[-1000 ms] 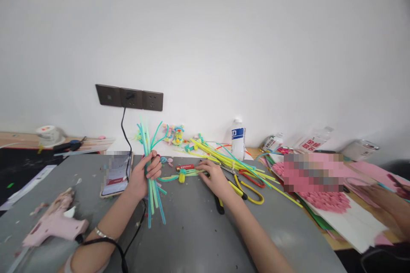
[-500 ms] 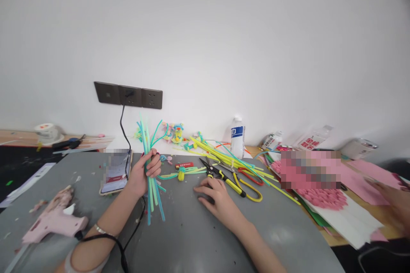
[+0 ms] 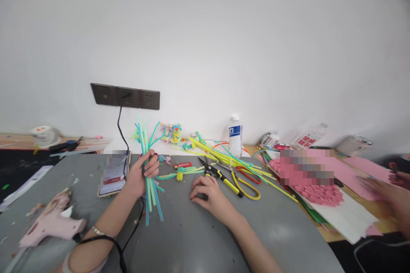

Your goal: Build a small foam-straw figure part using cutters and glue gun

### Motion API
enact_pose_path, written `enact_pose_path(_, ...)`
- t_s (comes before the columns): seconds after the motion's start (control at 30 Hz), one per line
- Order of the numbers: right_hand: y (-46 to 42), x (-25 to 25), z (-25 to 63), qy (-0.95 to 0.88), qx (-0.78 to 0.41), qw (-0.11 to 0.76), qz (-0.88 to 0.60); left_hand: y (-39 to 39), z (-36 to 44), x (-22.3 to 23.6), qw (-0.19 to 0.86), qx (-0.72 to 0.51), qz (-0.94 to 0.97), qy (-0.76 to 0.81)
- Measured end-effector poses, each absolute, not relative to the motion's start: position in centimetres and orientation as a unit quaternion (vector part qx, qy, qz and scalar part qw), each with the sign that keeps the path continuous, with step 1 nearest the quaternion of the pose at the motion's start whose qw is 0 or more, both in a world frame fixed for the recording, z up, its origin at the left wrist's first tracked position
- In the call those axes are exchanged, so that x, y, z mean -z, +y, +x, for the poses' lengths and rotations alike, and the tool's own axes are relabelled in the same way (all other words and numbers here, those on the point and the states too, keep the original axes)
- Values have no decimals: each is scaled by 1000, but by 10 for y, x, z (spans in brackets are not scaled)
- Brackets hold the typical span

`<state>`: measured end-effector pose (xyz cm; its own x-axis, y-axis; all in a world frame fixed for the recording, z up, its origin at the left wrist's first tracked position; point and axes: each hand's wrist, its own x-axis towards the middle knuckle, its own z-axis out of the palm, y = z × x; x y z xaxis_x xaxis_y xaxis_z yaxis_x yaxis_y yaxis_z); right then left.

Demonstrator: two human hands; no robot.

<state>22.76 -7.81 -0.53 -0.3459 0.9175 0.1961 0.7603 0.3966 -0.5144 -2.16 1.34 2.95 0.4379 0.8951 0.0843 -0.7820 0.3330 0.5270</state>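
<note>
My left hand is closed around an upright bundle of green and blue pipe cleaners, which stick out above and below the fist. A loop of teal stem bends off beside it. My right hand rests low over the grey table with loosely curved fingers and a gap at the thumb; nothing shows in it. Just behind it lie black-and-yellow pliers, one handle partly hidden by the hand. A small yellow-and-teal pipe-cleaner piece with green stems lies between the hands, in front of a red strip.
Yellow pipe cleaners and yellow-handled scissors lie behind the pliers, near a bottle. A phone and a corded pink glue gun are at left. On the right, another person's hand is by pink paper.
My right hand has drawn back from the green stems and pliers towards me, uncovering the pliers. My left hand keeps its bundle in about the same place. The view has shifted slightly.
</note>
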Motion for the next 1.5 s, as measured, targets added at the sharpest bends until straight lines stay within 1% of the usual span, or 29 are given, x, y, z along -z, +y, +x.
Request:
enact_pose_path(0.2, -69, -5, 228, -805, -202, 203, -520, 13, -21, -30, 809, -518, 254, 115)
enact_pose_path(0.37, -67, -6, 222, -820, -189, 176, -511, 12, -20, -32, 809, -517, 252, 119)
enact_pose_path(0.47, -67, -5, 223, -822, -167, 186, -512, 12, -20, -32, 810, -519, 244, 122)
enact_pose_path(0.63, -62, 0, 230, -775, -126, 275, -554, 13, -21, -31, 815, -519, 227, 120)
enact_pose_path(0.77, -58, 5, 234, -730, -150, 350, -567, 13, -22, -31, 810, -523, 235, 121)
enact_pose_path(0.9, -51, 0, 236, -651, -215, 476, -551, 13, -22, -31, 811, -520, 243, 117)
enact_pose_path(0.97, -45, -8, 238, -612, -217, 539, -536, 13, -22, -30, 815, -518, 233, 117)
enact_pose_path(1.1, -33, -38, 247, -541, -150, 644, -520, 13, -22, -30, 822, -516, 208, 119)
enact_pose_path(1.2, -28, -59, 250, -530, -91, 674, -507, 13, -22, -29, 822, -516, 208, 119)
enact_pose_path(1.27, -24, -64, 250, -564, -60, 653, -503, 13, -22, -29, 821, -517, 211, 117)
enact_pose_path(1.33, -20, -58, 249, -620, -44, 589, -517, 13, -22, -28, 820, -518, 212, 115)
enact_pose_path(1.47, -12, -20, 253, -709, -51, 360, -604, 13, -22, -29, 819, -517, 220, 114)
enact_pose_path(1.5, -11, -10, 255, -705, -51, 322, -630, 13, -22, -29, 818, -517, 226, 113)
